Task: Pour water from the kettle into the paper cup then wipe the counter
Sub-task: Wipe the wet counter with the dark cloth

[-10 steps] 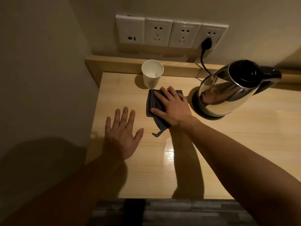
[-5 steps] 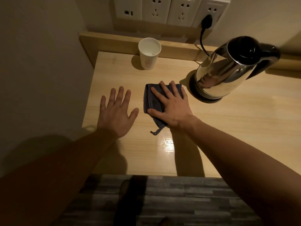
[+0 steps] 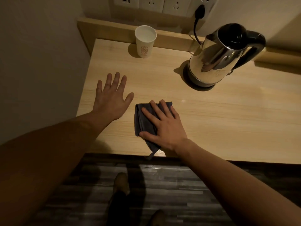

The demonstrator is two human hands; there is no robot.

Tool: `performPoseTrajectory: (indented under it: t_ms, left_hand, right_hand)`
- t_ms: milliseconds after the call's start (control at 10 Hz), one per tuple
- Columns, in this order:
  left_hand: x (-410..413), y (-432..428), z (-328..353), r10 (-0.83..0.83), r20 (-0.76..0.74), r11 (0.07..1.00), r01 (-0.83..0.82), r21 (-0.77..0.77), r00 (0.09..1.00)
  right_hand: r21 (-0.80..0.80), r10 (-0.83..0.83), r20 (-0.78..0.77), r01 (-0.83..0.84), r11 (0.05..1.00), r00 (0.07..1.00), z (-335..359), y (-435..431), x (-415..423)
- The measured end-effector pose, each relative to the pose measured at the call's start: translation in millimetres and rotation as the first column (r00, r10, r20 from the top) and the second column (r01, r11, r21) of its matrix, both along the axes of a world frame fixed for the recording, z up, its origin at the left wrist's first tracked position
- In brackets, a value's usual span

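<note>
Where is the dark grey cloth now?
Head view: the dark grey cloth lies near the wooden counter's front edge, under the right hand, beside the left hand.

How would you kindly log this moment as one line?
phase: wiping | right hand: flat on cloth near counter front edge | left hand: flat, empty | kettle: on base | cup: upright

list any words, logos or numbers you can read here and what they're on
No text here can be read.
paper cup: a faint reddish emblem on its side, too small and blurred to read.
kettle: a faint mark low on the steel body, unreadable.
wall sockets: no legible marking.
</note>
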State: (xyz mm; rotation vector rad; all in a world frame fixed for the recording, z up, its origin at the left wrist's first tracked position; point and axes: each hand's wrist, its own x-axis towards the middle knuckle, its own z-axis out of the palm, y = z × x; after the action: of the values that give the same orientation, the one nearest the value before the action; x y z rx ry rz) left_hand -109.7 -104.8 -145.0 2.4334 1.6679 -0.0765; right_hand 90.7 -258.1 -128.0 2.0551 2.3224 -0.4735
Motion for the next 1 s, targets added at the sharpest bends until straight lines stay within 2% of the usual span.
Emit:
performPoseTrajectory:
  t_ms: [300,400,500,600,700,800,900,1000]
  left_hand:
    - [0,0,-1,0.000,-0.004,1.000,0.000,-0.010,1.000]
    - [-1,1,2,0.001,-0.021,0.999,-0.002,-0.043,1.000]
    - [5,-14,10,0.020,0.027,0.998,-0.018,-0.052,0.999]
    - [26,-50,16,-0.009,0.112,0.998,0.016,-0.059,0.994]
    - [46,-72,13,-0.034,0.089,0.994,0.042,-0.097,0.995]
    - [51,-73,10,-0.035,0.018,0.994,0.037,-0.098,0.999]
    - [51,-72,9,-0.057,0.015,0.995,0.058,-0.083,0.998]
    - [51,-72,9,-0.073,0.015,0.994,0.074,-0.081,0.997]
  right_hand:
    - [0.076,0.047,-0.032,-0.044,0.996,0.998,-13,-54,-14]
    - [0.193,0.043,-0.094,-0.024,0.981,0.995,-18,-69,-15]
    - [0.279,0.072,-0.137,-0.032,0.960,0.988,-18,-92,-18]
    - [0.198,0.065,-0.254,-0.013,0.980,0.965,-5,-110,-18]
    - [-0.177,-0.263,-0.597,0.195,0.965,0.758,27,-107,-9]
    - [-0.471,-0.551,-0.780,0.301,0.829,0.297,64,-83,14]
    - [-0.350,-0.519,-0.786,0.449,0.822,0.337,84,-34,40]
    - [-0.105,-0.421,-0.682,0.489,0.866,0.599,84,34,60]
